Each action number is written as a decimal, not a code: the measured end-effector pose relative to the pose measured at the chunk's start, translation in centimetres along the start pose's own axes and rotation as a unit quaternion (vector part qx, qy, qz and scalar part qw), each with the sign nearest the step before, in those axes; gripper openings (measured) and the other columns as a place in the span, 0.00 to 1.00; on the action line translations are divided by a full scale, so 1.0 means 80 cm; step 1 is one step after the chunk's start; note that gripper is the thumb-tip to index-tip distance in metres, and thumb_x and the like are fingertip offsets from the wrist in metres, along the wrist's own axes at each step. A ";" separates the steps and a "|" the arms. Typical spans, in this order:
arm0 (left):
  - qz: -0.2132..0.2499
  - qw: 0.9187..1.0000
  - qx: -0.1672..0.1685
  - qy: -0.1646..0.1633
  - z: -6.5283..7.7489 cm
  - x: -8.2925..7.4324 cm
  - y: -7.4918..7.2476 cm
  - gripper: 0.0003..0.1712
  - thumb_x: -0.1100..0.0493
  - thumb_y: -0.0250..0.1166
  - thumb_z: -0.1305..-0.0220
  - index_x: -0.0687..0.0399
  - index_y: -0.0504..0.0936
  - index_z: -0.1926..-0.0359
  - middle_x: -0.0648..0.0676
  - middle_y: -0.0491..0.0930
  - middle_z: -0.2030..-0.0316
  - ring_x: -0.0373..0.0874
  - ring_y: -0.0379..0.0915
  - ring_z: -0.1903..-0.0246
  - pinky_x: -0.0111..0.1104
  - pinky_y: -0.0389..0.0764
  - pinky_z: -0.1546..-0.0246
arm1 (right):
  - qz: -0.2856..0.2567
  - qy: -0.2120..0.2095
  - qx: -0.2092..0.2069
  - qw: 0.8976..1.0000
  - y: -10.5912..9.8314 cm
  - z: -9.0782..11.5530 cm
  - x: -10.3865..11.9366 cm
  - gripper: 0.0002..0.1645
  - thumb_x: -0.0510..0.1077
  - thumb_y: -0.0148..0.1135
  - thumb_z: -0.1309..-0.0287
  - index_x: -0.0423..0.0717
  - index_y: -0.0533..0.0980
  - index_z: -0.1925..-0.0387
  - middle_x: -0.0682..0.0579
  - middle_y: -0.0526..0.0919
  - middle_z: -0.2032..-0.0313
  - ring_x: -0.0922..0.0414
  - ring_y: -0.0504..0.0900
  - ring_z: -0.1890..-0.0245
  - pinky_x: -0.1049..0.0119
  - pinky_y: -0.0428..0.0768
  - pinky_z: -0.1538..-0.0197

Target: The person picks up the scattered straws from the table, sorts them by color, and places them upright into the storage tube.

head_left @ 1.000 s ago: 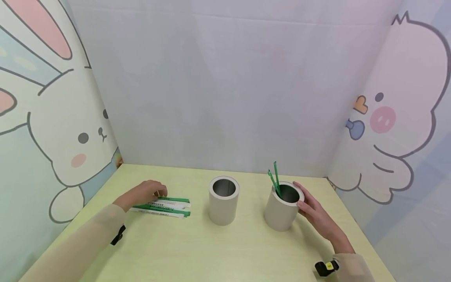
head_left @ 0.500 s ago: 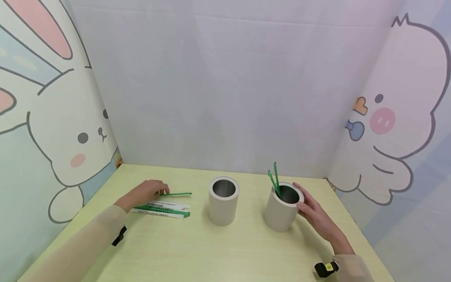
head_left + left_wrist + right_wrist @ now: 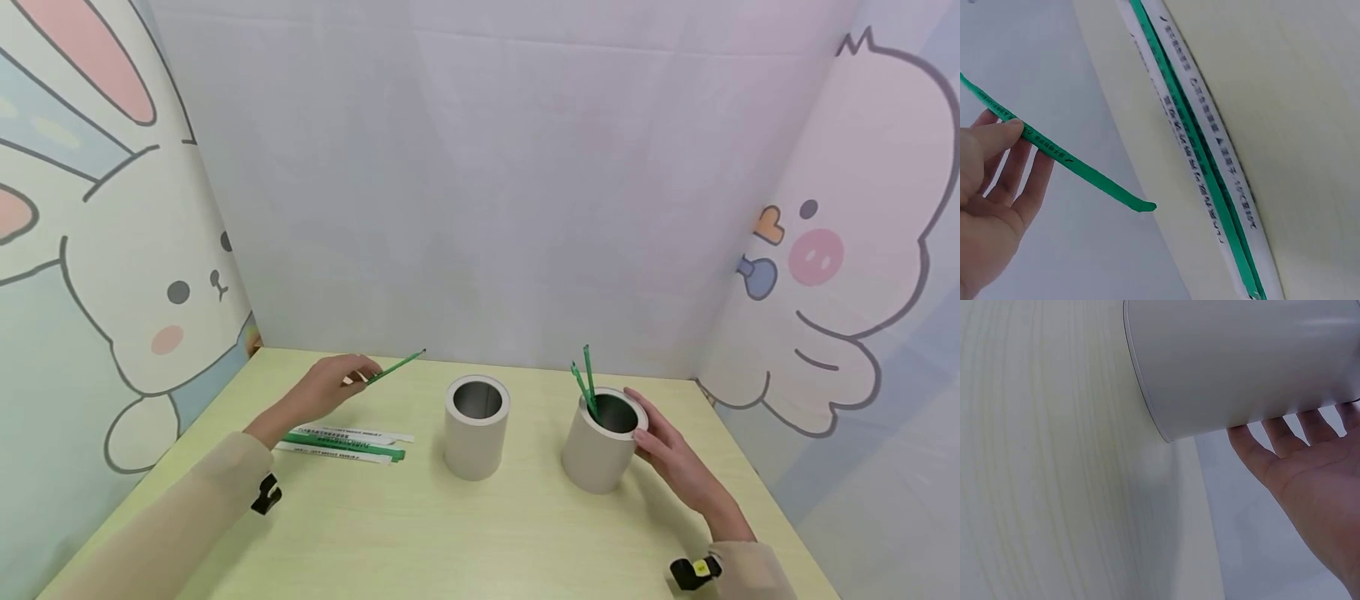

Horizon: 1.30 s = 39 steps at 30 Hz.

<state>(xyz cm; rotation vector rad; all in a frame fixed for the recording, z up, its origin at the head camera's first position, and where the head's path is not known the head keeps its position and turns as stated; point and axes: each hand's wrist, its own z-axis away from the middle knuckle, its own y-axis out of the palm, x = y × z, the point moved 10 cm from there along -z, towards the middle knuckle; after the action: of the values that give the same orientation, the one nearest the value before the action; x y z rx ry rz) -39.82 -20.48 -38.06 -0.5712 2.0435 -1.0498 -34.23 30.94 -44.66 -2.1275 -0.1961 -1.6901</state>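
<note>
One green stick is pinched in the fingers of the left hand, above the surface and near a row of green and white sticks. The right hand rests its spread fingers against a white cup holding leaning green sticks; a second cup stands between that cup and the row.

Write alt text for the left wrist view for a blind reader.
A person's left hand pinches a thin green strip printed with dark characters. To the right in the picture, green and white strips lie close together on a pale table.
</note>
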 end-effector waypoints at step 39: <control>0.440 0.890 -0.111 -0.036 -0.092 -0.255 0.068 0.25 0.67 0.64 0.24 0.51 0.73 0.30 0.59 0.80 0.44 0.53 0.82 0.46 0.39 0.90 0.50 | 0.005 0.002 -0.009 1.000 0.000 0.000 0.001 0.38 0.43 0.41 0.14 0.54 0.41 0.13 0.43 0.47 0.18 0.77 0.66 0.31 0.77 0.73 0.35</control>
<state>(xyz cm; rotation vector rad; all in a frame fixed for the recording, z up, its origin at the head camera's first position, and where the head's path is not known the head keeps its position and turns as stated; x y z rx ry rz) -33.28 -0.20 -31.18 0.2303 2.0181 -0.2467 -34.22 30.88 -44.55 -2.1343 -0.1698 -1.6968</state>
